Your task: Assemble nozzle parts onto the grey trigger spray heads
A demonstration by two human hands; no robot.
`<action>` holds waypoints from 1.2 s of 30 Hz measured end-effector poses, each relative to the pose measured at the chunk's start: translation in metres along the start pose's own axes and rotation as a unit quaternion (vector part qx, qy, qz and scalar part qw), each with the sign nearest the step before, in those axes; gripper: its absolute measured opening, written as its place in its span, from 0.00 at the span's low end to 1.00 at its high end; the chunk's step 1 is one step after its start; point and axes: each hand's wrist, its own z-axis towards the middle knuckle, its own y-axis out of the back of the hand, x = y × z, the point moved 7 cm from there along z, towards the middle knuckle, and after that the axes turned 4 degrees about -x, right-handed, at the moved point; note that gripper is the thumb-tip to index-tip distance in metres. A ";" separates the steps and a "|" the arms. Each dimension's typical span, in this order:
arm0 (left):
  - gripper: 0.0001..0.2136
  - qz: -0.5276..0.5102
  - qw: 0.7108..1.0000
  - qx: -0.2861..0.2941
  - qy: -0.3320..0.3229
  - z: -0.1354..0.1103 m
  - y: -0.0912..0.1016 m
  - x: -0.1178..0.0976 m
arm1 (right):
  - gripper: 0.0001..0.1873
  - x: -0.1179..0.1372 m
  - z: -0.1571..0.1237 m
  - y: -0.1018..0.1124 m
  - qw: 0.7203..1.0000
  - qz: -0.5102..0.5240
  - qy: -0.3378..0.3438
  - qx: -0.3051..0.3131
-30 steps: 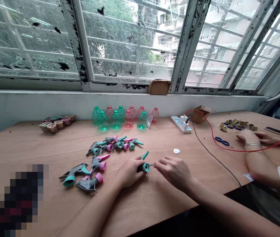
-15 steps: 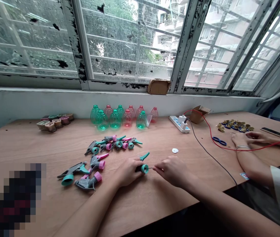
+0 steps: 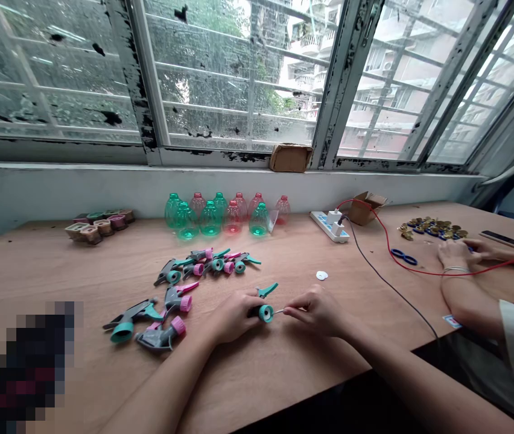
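My left hand [image 3: 232, 314] is closed round a spray trigger head [image 3: 263, 306] with a teal cap and teal lever, held just above the wooden table [image 3: 284, 361]. My right hand [image 3: 318, 311] pinches a thin clear tube [image 3: 279, 311] that pokes out of the teal cap. A loose group of three trigger heads [image 3: 148, 318], teal and pink, lies left of my left hand. Behind them sits a pile of several more trigger heads [image 3: 209, 263].
Green and red plastic bottles [image 3: 221, 215] stand in rows near the wall. Small pots [image 3: 98, 222] sit at the back left. A white power strip [image 3: 329, 225] with red and black cables lies to the right. Another person's hands [image 3: 458, 253] work at small gold pieces [image 3: 433, 228].
My hands have drawn slightly apart, so a little more of the clear tube shows between them. The other person's hands have shifted a little.
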 end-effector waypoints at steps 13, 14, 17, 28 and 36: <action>0.09 0.010 1.000 -0.003 0.008 0.002 -0.001 0.001 | 0.26 -0.008 -0.007 -0.010 0.985 0.160 -0.061 -0.028; 0.09 0.013 1.000 -0.005 0.008 0.002 -0.001 0.001 | 0.26 -0.007 -0.007 -0.009 0.985 0.156 -0.064 -0.034; 0.07 0.021 1.000 -0.010 0.008 0.003 0.000 -0.001 | 0.25 -0.005 -0.008 -0.010 0.984 0.154 -0.071 -0.048; 0.10 -0.001 1.000 -0.006 0.025 0.001 -0.001 -0.003 | 0.20 -0.010 -0.007 -0.017 0.958 0.253 -0.108 -0.076; 0.10 -0.019 0.999 0.001 0.029 0.001 -0.002 -0.003 | 0.16 -0.002 -0.003 -0.019 0.955 0.276 -0.097 -0.058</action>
